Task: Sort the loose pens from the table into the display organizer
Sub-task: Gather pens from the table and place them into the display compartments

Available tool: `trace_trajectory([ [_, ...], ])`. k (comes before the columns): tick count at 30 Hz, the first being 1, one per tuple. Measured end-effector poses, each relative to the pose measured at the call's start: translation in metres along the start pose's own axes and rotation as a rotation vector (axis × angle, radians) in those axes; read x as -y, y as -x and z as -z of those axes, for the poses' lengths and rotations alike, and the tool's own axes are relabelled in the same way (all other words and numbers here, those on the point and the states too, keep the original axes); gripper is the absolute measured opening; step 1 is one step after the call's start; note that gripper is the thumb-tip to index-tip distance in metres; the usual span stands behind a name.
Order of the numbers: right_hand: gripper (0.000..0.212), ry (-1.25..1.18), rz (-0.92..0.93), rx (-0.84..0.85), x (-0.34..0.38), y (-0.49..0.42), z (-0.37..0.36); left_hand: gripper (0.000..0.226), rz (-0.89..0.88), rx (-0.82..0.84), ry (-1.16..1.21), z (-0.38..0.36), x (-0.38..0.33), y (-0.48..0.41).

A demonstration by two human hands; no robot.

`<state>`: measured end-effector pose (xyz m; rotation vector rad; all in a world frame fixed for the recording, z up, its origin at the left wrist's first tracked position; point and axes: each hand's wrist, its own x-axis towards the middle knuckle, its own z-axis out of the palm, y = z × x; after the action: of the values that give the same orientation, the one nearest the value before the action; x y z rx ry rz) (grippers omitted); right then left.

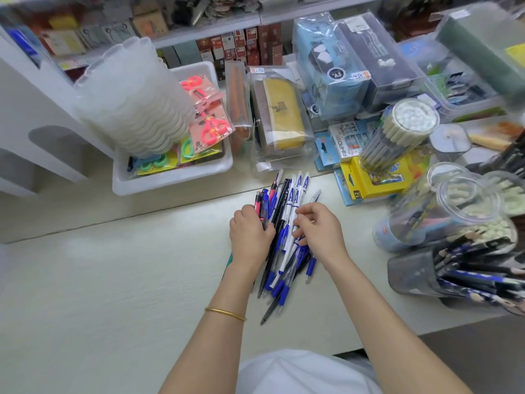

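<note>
Loose pens point(284, 237) heaped in a rough fan on the pale surface point(113, 280), near the middle, tips pointing toward the tray of scissors point(170, 172) and the packaged cases behind. Left hand point(251, 237) curled over the left edge of the heap, grip closed around a few pens, a pink one and a blue one among them. Right hand point(319, 228) resting on the right side, fingers bent and pinching at white-barrelled pens; grip narrow, but whether anything is truly held there cannot be told. Dark pen cup point(412, 277) lying tilted at the right, already stuffed with pencils, beside clear tubs point(454, 211); which of these counts as the display organizer, hard to say. For the step in hand, probably gathering and sorting by kind: best to square up one colour or type at a time, align the tips one way, lift a small bundle rather than the whole heap. Worth keeping the bundle tight, since round barrels roll and slip easily on a smooth top.
</note>
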<state>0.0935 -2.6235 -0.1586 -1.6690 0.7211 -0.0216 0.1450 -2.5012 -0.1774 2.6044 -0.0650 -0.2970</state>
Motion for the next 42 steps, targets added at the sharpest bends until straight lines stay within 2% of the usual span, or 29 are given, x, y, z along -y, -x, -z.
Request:
trace_trajectory([
  [7,0.013,0.012,0.005,0.015,0.005,0.004,0.000,0.025,0.008,0.094,0.117,0.009,0.004,0.002],
  [21,0.015,0.031,0.024,-0.021,0.005,0.011,0.000,0.022,0.112,0.161,0.281,0.022,0.004,0.015],
  [27,0.016,0.009,-0.002,-0.044,0.002,0.017,0.003,0.021,0.169,0.153,0.430,0.024,0.015,0.009],
  [32,0.016,0.007,0.002,-0.039,0.005,0.020,0.003,0.013,0.206,0.162,0.628,0.031,0.018,0.009],
  [38,0.015,-0.005,0.016,0.044,0.017,0.027,-0.008,0.012,0.365,0.157,1.075,0.043,0.025,0.007],
  [41,0.013,-0.056,0.008,0.094,0.022,0.031,-0.017,0.001,0.387,0.162,1.281,0.053,0.026,0.003],
  [42,0.013,-0.084,-0.006,0.105,0.023,0.032,-0.020,0.005,0.380,0.161,1.341,0.058,0.027,0.001],
])
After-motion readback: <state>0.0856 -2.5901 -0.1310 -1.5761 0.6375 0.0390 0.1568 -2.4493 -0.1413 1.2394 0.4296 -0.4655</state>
